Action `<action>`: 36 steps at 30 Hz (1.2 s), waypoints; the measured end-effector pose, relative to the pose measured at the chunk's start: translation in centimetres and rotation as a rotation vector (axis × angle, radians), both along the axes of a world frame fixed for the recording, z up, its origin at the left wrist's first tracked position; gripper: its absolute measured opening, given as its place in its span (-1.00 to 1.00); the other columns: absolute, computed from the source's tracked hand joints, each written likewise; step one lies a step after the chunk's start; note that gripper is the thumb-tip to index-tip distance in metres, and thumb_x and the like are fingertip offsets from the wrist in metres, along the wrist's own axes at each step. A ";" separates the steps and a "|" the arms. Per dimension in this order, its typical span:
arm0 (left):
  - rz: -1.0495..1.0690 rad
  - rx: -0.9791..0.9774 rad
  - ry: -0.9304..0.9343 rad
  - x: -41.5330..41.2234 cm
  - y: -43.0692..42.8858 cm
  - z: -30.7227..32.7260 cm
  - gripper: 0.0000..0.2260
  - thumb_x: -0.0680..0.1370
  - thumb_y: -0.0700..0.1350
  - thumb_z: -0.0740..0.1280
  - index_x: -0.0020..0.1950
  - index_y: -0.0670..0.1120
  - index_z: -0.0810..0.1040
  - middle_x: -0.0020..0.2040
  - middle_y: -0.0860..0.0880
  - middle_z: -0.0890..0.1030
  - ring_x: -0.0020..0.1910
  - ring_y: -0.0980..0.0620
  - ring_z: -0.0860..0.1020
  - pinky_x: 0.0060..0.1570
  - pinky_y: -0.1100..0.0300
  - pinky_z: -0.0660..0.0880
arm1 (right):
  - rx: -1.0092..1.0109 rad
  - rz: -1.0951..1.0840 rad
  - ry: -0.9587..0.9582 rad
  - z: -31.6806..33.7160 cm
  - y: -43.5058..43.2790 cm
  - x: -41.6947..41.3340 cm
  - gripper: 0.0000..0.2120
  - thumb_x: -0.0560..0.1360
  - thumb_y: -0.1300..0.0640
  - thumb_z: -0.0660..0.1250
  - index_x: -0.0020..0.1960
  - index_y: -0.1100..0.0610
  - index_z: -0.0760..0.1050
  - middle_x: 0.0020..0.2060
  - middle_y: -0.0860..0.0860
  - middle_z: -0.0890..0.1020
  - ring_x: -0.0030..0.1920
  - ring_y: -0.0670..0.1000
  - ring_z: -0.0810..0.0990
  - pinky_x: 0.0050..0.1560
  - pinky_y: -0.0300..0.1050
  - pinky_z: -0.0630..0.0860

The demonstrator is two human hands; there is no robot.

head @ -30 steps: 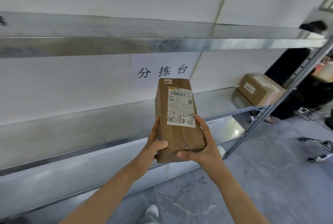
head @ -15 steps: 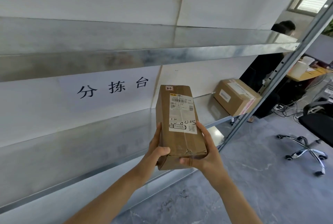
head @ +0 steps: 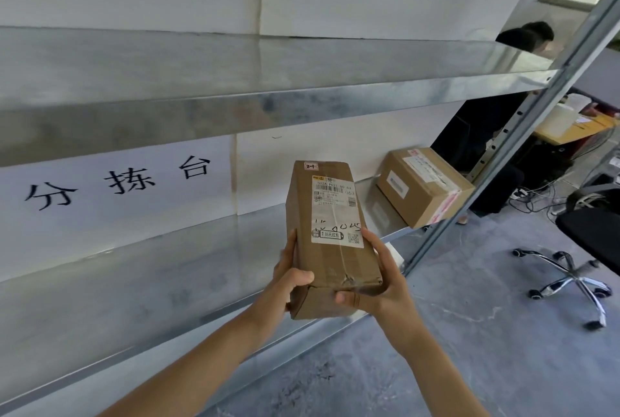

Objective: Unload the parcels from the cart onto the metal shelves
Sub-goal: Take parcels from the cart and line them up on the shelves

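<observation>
A long brown cardboard parcel point(head: 330, 269) with a white shipping label is held up in front of the metal shelves. My left hand point(head: 288, 279) grips its lower left side and my right hand point(head: 379, 286) grips its lower right corner, thumb on the front. The parcel hovers over the front edge of the middle shelf point(head: 134, 282). A second taped cardboard box point(head: 422, 185) stands on that same shelf at its right end. The upper shelf point(head: 235, 78) is bare. The cart is out of view.
A slanted metal upright point(head: 523, 135) closes the shelf's right end. Beyond it stand an office chair with a chrome star base point(head: 570, 279), a desk with papers point(head: 573, 125) and a person in black point(head: 523, 37). A sign with black characters point(head: 117, 182) hangs on the white wall.
The view has swung to the right along the shelves; the sign slid left and the box on the shelf came closer. Both hands keep the same grip on the parcel.
</observation>
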State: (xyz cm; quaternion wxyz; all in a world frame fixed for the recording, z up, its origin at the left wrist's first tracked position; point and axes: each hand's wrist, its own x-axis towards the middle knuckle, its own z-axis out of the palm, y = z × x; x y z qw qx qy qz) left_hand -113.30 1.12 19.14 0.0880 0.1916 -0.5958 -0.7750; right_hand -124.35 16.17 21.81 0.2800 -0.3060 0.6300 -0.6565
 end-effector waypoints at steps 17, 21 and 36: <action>0.177 0.084 -0.059 -19.3 8.5 -0.9 -0.15 0.22 0.26 0.26 0.46 0.37 -0.05 0.32 0.13 0.39 0.22 0.03 0.46 0.06 0.09 0.50 | 0.089 0.063 0.007 -1.6 6.0 -21.2 -0.25 0.09 0.11 0.69 0.21 -0.20 0.53 0.15 0.05 0.61 0.13 0.17 0.61 0.01 -0.06 0.62; 0.215 0.104 -0.095 -22.3 9.8 -2.2 -0.24 0.28 0.25 0.25 0.43 0.42 -0.01 0.32 0.11 0.40 0.22 0.04 0.47 0.06 0.08 0.51 | 0.103 0.074 0.031 -2.7 7.1 -24.1 -0.34 0.19 0.27 0.58 0.17 -0.23 0.53 0.10 0.25 0.59 0.13 0.10 0.60 -0.08 -0.28 0.57; 0.300 -0.030 -0.178 -28.5 11.0 -5.3 -0.24 0.32 0.35 0.19 0.44 0.42 -0.11 0.45 0.13 0.22 0.43 0.02 0.21 0.40 -0.17 0.23 | 0.162 -0.048 0.132 -5.0 7.9 -28.8 -0.36 0.33 0.38 0.51 0.32 -0.01 0.44 0.00 0.20 0.62 -0.14 -0.10 0.62 -0.02 -0.30 0.58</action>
